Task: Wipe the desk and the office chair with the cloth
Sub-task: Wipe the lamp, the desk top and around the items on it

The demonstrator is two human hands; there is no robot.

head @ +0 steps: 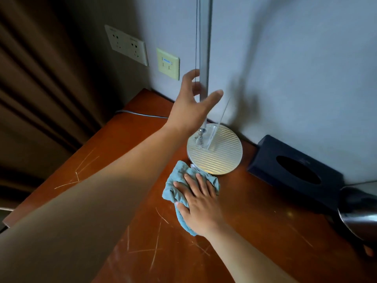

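Observation:
A crumpled light-blue cloth [177, 184] lies on the scratched reddish-brown desk [126, 144], just in front of the lamp's round base. My right hand [199, 203] presses flat on the cloth with straight fingers. My left hand [192, 103] is raised at the silver lamp pole [204, 58], fingers and thumb spread on either side of it without closing round it. No office chair is in view.
The lamp's ribbed round base [216, 152] stands near the wall. A dark tissue box [293, 172] sits to its right, and a shiny metal kettle [359, 213] at the right edge. Wall sockets [127, 44] and a cable [140, 115] are at the back left, beside a brown curtain [40, 88].

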